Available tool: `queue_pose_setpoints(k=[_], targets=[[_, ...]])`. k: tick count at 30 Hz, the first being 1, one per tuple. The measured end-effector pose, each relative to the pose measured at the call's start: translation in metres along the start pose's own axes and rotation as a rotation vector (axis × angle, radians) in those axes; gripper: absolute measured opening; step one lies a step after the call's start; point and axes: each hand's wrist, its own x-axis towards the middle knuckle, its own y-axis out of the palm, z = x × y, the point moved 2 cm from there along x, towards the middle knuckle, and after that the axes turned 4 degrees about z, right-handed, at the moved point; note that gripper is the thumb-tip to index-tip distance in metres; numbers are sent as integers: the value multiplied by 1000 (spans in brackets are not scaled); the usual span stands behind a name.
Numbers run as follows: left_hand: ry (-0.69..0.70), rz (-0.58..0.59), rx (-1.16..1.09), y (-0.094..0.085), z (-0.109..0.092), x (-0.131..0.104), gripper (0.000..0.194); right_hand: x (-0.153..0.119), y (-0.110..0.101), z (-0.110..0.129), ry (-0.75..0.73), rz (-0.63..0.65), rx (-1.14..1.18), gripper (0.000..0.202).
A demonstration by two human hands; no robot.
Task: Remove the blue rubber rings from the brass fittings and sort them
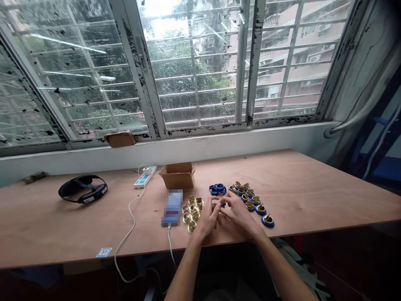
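My left hand (208, 219) and my right hand (235, 212) meet near the table's front edge, fingers curled and fingertips together. A bit of a blue ring (223, 205) shows at my right fingertips; my fingers hide the rest of what they hold. Left of my hands lies a group of gold-coloured metal fittings (191, 213), round with upright tabs. Just beyond my fingers is a small pile of loose blue rings (217, 189). To the right stand several gold fittings with blue rings around their bases (249, 205), set out in slanting rows.
An open cardboard box (178, 179) stands behind a phone (173, 208) on a charging cable (133, 217). Farther left are a power strip (145, 177) and a black headset (83, 190). The wooden table (313, 188) runs along a window wall.
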Motion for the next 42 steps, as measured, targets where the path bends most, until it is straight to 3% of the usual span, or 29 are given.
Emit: queue_pose_setpoints(k=[6,15,35,42], targets=[[94,-142,125,-6,-2,1,41,2,3,-1,-23,76,155,15],[123,-84,159,-6,-8,0,45,8,18,-13,97,203,561,39],[111,-73,246,-5,4,1,27,4,34,-33,140,201,694,43],[110,-62,205,-5,5,-2,33,7,37,-34,128,149,686,47]])
